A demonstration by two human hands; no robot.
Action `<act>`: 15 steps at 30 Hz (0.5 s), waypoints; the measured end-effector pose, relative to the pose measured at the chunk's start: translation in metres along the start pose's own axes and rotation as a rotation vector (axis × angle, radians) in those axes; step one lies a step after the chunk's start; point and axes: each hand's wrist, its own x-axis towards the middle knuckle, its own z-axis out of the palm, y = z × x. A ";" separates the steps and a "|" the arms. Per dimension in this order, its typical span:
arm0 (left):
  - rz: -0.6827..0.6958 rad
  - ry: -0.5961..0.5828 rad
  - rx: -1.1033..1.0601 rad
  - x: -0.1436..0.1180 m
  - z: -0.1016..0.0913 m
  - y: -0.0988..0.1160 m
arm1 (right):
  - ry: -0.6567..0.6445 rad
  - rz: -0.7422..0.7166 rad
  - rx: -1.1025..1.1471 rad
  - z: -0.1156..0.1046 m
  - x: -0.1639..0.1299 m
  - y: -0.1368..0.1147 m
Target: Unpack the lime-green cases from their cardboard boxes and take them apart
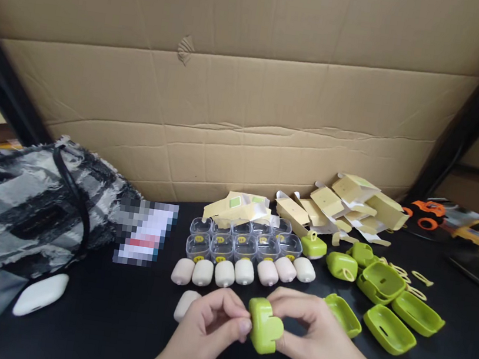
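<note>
On the bench (111, 328) I have both hands near the front edge, the left hand (205, 326) and right hand (316, 333) meeting on one case half (264, 325). Just behind them runs a row of pods (244, 272), and behind that a cluster of small tubs (242, 240). Folded cartons (342, 209) lie further back to the right, against the cardboard wall (244, 85). More case halves (388, 292) sit right of my hands. A bag (17, 202) fills the left side, with an earbud case (40, 294) in front of it.

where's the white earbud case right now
The white earbud case lies at the lower left of the head view on the black table, beside the patterned bag.
</note>
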 end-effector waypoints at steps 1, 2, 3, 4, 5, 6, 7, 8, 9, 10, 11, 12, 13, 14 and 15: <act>0.001 0.005 -0.001 -0.001 0.002 0.000 | 0.011 0.008 0.008 0.001 0.000 0.001; -0.002 0.013 -0.001 -0.002 0.003 0.001 | 0.020 0.015 0.016 0.002 -0.001 0.002; -0.012 0.022 -0.003 -0.003 0.005 0.001 | 0.022 0.021 0.023 0.002 -0.001 0.002; -0.029 0.026 -0.010 -0.004 0.006 0.002 | 0.018 0.025 0.033 0.002 -0.001 0.003; -0.049 0.024 -0.024 -0.004 0.007 0.002 | 0.010 0.029 0.045 0.002 -0.001 0.003; -0.067 0.009 -0.044 -0.004 0.007 0.001 | -0.001 0.036 0.059 0.002 -0.001 0.004; -0.083 -0.013 -0.068 -0.003 0.007 0.000 | -0.012 0.039 0.071 0.002 -0.001 0.004; -0.098 -0.040 -0.092 -0.002 0.006 -0.001 | -0.017 0.036 0.077 0.001 -0.001 0.004; -0.105 -0.071 -0.113 -0.002 0.006 -0.002 | -0.016 0.029 0.074 0.001 -0.001 0.005; -0.105 -0.112 -0.123 -0.001 0.005 -0.004 | -0.013 0.020 0.064 0.001 -0.001 0.005; -0.103 -0.159 -0.110 -0.001 0.004 -0.005 | -0.011 0.009 0.048 0.001 -0.001 0.006; -0.101 -0.201 -0.080 -0.001 0.004 -0.006 | -0.015 -0.001 0.031 0.002 -0.002 0.007; -0.095 -0.228 -0.038 -0.002 0.004 -0.006 | -0.025 -0.008 0.016 0.002 -0.002 0.007; -0.085 -0.236 0.007 -0.003 0.004 -0.005 | -0.037 -0.014 0.003 0.002 -0.002 0.008; -0.076 -0.225 0.044 -0.004 0.005 -0.004 | -0.043 -0.025 -0.009 0.001 -0.002 0.008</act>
